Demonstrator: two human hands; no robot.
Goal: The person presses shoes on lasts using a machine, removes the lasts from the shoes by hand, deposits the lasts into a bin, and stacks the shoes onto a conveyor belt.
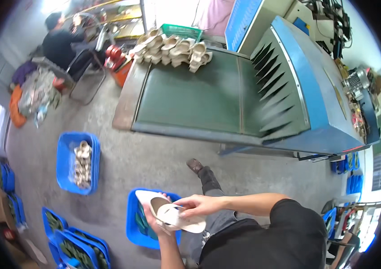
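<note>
Above a blue bin, I hold cream shoes with pointed toes in front of my body. They appear to be a pair lying against each other: one shoe (147, 197) points up and left, the other (193, 224) points right. My left hand (153, 220) is closed around them from the left and below, with fingertips showing behind. My right hand (200, 205) reaches across from the right, its fingers bent and gripping the upper side of the right-pointing shoe near its strap. Part of the shoes is hidden by my fingers.
A green conveyor belt (190, 101) runs into a blue machine (307, 80) with a slatted curtain. Cream shoes (170, 48) are heaped at its far left. Blue bins (97, 166) stand left, one holding shoes; another bin (132, 224) is below my hands. A person (60, 45) sits far left.
</note>
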